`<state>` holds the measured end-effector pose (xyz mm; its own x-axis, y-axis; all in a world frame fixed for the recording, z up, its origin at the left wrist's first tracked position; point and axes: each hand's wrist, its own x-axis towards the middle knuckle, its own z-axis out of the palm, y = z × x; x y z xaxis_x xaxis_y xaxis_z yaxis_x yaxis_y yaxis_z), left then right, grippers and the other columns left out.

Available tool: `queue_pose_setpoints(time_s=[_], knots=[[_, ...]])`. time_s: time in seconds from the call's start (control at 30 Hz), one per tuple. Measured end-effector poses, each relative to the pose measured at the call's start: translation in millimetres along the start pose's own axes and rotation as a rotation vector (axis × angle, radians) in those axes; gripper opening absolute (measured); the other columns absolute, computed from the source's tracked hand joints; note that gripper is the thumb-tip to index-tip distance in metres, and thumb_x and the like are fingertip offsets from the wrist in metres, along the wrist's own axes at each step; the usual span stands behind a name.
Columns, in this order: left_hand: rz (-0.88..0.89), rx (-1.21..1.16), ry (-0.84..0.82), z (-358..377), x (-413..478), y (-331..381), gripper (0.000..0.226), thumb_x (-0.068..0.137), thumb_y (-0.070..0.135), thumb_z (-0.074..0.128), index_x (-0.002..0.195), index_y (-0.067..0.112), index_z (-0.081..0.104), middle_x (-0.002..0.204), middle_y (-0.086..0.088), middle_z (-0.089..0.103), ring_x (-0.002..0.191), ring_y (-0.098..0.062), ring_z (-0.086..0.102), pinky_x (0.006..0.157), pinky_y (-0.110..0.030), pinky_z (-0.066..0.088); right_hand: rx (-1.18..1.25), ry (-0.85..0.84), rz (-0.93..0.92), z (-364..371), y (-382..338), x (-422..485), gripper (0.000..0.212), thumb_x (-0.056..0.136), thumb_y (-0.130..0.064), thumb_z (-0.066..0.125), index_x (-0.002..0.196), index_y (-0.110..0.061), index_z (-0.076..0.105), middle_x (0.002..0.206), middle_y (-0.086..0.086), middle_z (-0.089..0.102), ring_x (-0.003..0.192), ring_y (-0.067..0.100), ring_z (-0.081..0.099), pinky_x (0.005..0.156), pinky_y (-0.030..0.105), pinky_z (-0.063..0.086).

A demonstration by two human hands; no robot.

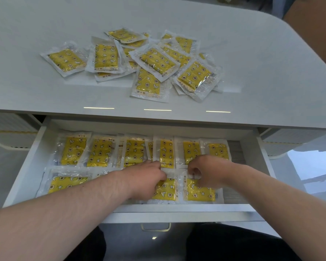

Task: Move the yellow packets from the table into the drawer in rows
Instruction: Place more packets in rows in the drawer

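A loose heap of yellow packets [152,61] in clear wrappers lies on the white table [233,53]. Below it the white drawer [177,211] stands pulled out. Along its back runs a row of several packets [102,151], and a front row is started with a packet at the left [66,182]. My left hand [149,179] pinches the top edge of a front-row packet [165,190] near the middle. My right hand [207,170] pinches the top edge of the packet beside it [199,192]. Both forearms hide parts of the front row.
The drawer's right end shows a bare strip of grey bottom [235,193]. A brass handle [155,227] hangs under the drawer front. My dark-clothed legs [233,245] are below. The table edge [158,117] overhangs the drawer's back.
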<state>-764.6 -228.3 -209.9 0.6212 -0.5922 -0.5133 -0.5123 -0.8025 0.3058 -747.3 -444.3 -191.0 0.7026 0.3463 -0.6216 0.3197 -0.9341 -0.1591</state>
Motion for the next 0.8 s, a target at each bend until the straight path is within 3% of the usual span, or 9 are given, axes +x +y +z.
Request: queue_pose_setpoints(time_s=[0.17,0.4,0.57,0.8], knots=[[-0.008,0.005,-0.035,-1,2,0,0.039,0.094,0.019,0.046,0.131,0.024,0.054,0.11,0.0,0.046,0.11,-0.02,0.042,0.093,-0.039,0.046,0.02,-0.027,-0.018,0,0,-1,0.034,0.085,-0.019,0.067,0.118,-0.03,0.065,0.113,-0.009,0.063,0.1,0.014,0.059,0.087,0.027,0.054],[0.0,-0.026,0.057,1,1,0,0.043,0.089,0.019,0.059,0.13,0.03,0.052,0.108,0.006,0.047,0.103,-0.015,0.046,0.081,-0.03,0.045,0.009,0.028,0.014,3,2,1,0.02,0.082,-0.018,0.067,0.101,-0.025,0.066,0.097,-0.006,0.063,0.085,0.015,0.058,0.07,0.025,0.052],[-0.027,-0.047,-0.002,0,0,0,0.049,0.091,0.026,0.056,0.138,0.032,0.043,0.117,0.002,0.045,0.114,-0.018,0.044,0.095,-0.034,0.044,0.027,-0.009,-0.003,1,0,-2,0.029,0.083,-0.022,0.069,0.111,-0.028,0.064,0.098,-0.011,0.059,0.089,0.013,0.055,0.069,0.019,0.045],[-0.069,-0.08,-0.021,-9,-3,3,0.047,0.09,0.026,0.055,0.136,0.031,0.047,0.125,0.001,0.049,0.115,-0.021,0.049,0.095,-0.038,0.047,0.049,-0.036,0.019,-11,-8,-8,0.023,0.088,-0.029,0.063,0.111,-0.026,0.066,0.105,-0.008,0.062,0.093,0.013,0.056,0.079,0.023,0.049]])
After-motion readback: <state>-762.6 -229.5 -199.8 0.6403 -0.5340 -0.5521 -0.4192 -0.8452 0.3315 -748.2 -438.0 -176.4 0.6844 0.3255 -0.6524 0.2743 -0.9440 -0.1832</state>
